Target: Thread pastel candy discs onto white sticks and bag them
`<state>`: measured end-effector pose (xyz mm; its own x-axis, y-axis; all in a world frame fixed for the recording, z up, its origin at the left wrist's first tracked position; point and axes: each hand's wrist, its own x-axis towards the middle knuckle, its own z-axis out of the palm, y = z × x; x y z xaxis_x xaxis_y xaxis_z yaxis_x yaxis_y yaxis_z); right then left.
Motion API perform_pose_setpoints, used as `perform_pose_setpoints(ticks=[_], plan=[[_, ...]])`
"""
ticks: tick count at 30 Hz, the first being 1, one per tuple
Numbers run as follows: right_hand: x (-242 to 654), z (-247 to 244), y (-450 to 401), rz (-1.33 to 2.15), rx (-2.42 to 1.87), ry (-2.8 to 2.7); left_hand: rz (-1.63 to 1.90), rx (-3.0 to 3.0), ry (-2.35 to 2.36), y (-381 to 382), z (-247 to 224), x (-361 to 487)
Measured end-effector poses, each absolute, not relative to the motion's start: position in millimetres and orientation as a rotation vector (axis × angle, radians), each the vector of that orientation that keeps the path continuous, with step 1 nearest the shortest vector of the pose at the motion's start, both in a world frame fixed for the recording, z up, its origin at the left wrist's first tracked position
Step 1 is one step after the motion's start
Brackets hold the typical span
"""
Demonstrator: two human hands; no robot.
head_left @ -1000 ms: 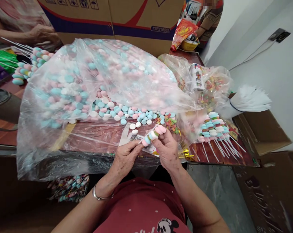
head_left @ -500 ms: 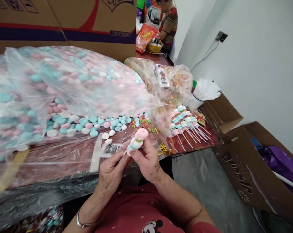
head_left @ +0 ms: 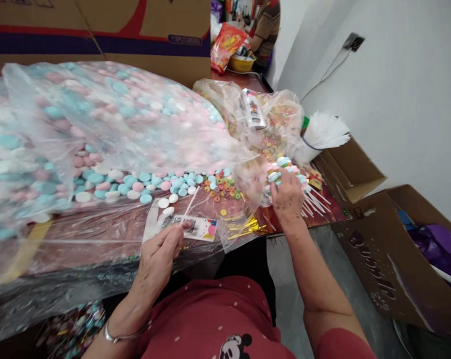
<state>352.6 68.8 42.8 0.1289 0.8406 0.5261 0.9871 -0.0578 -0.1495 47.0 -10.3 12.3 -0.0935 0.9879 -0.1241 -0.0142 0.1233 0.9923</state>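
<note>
Right at 3 o'clock, candy skewers [head_left: 283,162] lie bunched on the bench [head_left: 270,219], their blue, white and pink puffy discs packed together and their white sticks fanning toward 4 o'clock. Green and orange bits show between some discs. The right hand [head_left: 288,197] is over this bunch, fingers bent down onto it; the view hides whether they grip a skewer. At 8 o'clock, the left hand [head_left: 160,257] sits by a printed label [head_left: 203,228], fingers drawn together; whether they pinch anything I cannot tell.

A large clear bag [head_left: 135,117] at 10 o'clock bulges with pink, blue and white discs, more of which lie loose along its near edge. Multicoloured rings [head_left: 225,188] lie just beside those, and gold ties [head_left: 251,225] rest at 5 o'clock. Between 1 and 2 o'clock, another clear bag [head_left: 281,117] contains similar rings, with a printed white cylinder [head_left: 253,110] on top. At 2 o'clock, a white container [head_left: 307,151] holds a sheaf of white strips [head_left: 326,130]. The lower cardboard box [head_left: 375,254], between 3 and 4 o'clock, has purple material inside. At 12 o'clock, a yellow basin [head_left: 241,64] holds assorted items.
</note>
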Motion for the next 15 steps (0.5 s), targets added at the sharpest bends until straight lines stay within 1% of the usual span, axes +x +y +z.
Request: perform_pose_setpoints(ticks=[4,6,8,10,12,13,15], plan=[[351.3,33.2,74.3,-0.380,-1.936,-1.875,1.269,0.840,1.310,-6.6,14.7,40.9],[350.9,34.9,70.4,-0.369,-1.828,-1.805,1.288,0.813,1.344,-4.7,17.2,34.7],[344.4,40.7,60.7,-0.281,-1.644,-1.630,1.277,0.811,1.358,-3.7,19.8,29.1],[329.3,48.7,46.2,-0.025,-1.402,-1.401,1.269,0.804,1.345,-3.7,21.1,25.8],[308.3,55.1,31.6,0.360,-1.161,-1.206,1.271,0.776,1.331,-4.0,20.6,25.4],[297.7,56.9,26.0,0.539,-1.092,-1.166,1.275,0.763,1.324,-4.1,19.9,26.1],[280.4,58.0,19.1,0.740,-1.018,-1.106,1.281,0.745,1.306,-4.4,18.8,28.2]])
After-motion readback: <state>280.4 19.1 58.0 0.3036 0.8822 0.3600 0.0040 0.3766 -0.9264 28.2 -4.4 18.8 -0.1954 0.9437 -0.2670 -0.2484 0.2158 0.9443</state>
